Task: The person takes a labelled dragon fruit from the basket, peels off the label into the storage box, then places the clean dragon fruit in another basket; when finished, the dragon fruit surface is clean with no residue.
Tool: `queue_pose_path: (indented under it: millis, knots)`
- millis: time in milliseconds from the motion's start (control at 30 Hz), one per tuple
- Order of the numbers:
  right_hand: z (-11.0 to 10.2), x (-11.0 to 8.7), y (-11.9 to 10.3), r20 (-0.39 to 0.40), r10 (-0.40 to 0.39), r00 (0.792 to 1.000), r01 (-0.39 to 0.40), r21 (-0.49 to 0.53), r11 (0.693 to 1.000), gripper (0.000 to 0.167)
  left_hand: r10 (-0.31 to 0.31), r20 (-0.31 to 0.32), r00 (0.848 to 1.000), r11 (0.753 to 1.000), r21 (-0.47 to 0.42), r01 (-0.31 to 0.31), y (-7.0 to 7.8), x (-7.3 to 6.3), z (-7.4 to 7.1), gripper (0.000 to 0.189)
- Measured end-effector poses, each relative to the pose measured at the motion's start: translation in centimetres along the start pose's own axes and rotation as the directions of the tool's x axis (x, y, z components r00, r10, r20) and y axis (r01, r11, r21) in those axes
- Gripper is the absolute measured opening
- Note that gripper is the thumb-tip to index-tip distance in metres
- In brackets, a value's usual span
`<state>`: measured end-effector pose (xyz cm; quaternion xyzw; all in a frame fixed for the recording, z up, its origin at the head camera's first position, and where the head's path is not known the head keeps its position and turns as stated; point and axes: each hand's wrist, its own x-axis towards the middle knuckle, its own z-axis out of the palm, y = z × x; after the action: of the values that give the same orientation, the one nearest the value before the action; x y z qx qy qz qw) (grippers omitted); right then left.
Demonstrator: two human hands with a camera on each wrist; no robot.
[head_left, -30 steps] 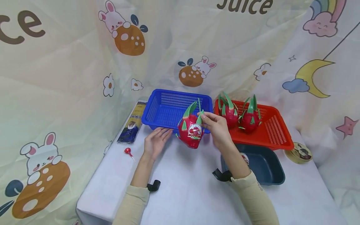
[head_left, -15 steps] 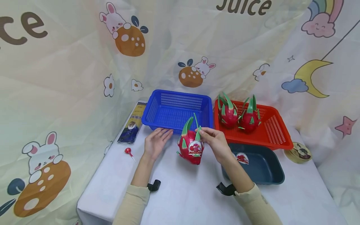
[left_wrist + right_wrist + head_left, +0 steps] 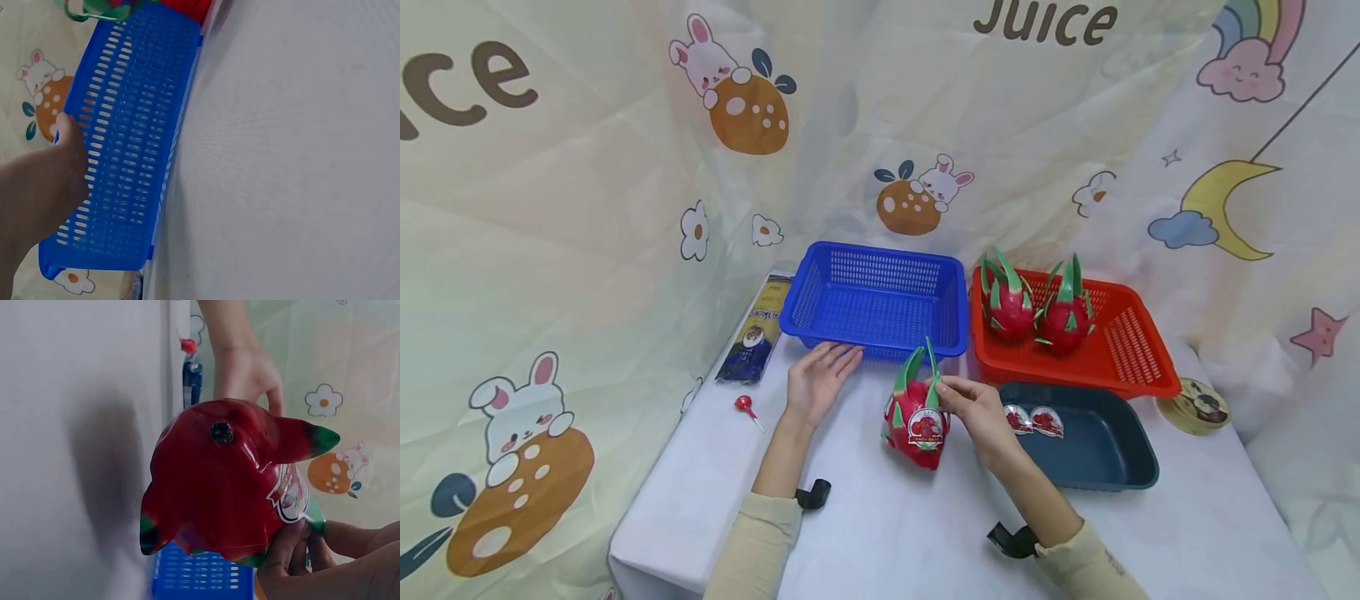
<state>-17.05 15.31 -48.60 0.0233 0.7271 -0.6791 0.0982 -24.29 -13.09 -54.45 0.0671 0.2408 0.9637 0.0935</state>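
Observation:
My right hand (image 3: 977, 415) pinches a green leaf of a red dragon fruit (image 3: 912, 417) between thumb and fingers. The fruit hangs with its tip down, and a round label (image 3: 927, 427) faces up. In the right wrist view the underside of the dragon fruit (image 3: 209, 481) fills the middle, and its shadow falls apart from it on the table. My left hand (image 3: 817, 383) lies with relaxed fingers at the front rim of the blue plastic basket (image 3: 797, 321). From the left wrist view, that hand (image 3: 47, 184) overlaps the basket's rim (image 3: 103, 257); its fingertips are hidden.
A red basket (image 3: 1138, 358) at the right holds two dragon fruits (image 3: 1009, 312). In front of it stands a dark blue tray (image 3: 1105, 454) with two round stickers (image 3: 1047, 422). A round tin (image 3: 1195, 407), a lollipop (image 3: 743, 403) and a blue-gold packet (image 3: 756, 329) lie at the sides.
My right hand has drawn the dragon fruit toward me, away from the front of the blue basket. More of the tray's stickers show now. The left hand has stayed at the rim.

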Motion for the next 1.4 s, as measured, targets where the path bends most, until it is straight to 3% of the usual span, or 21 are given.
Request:
queue_pose_path:
  millis: [133,267,500,667,900,1033,1267,1400]
  knots:
    - [0.1,0.0,1.1,0.001,0.0,1.0,0.0,0.008,1.0,0.037,-0.046,0.028,0.999,0.997,-0.063,0.047,0.4,0.0,0.1,0.036]
    - [0.1,0.0,1.7,-0.001,0.014,1.0,-0.014,-0.018,1.0,0.037,-0.092,0.046,0.995,0.992,-0.083,0.096,0.6,-0.1,0.0,0.041]
    - [-0.1,-0.1,1.5,-0.019,-0.047,0.999,0.047,-0.025,0.999,0.04,-0.131,0.046,0.99,0.991,-0.033,0.133,0.1,-0.2,0.1,0.067]
    - [-0.6,-0.7,1.2,-0.057,-0.105,0.993,0.104,-0.019,0.994,0.036,-0.216,0.006,0.976,0.973,0.083,0.214,-0.9,0.1,0.7,0.062]
    - [-1.3,-2.4,1.1,-0.079,-0.129,0.989,0.119,-0.117,0.986,0.032,-0.242,-0.111,0.964,0.918,0.295,0.265,-2.1,0.2,2.2,0.055]
    - [-1.3,-3.1,1.3,-0.044,-0.133,0.99,0.125,-0.137,0.983,0.03,-0.246,-0.103,0.964,0.876,0.402,0.266,-2.9,0.4,2.8,0.053]
    - [-1.1,-3.5,2.1,-0.015,-0.15,0.989,0.148,-0.102,0.984,0.027,-0.261,-0.095,0.961,0.778,0.568,0.267,-4.6,0.9,2.9,0.047]
    - [-1.1,-3.5,2.5,-0.017,-0.147,0.989,0.144,-0.127,0.981,0.025,-0.238,-0.114,0.964,0.747,0.613,0.257,-5.4,1.4,2.7,0.044]
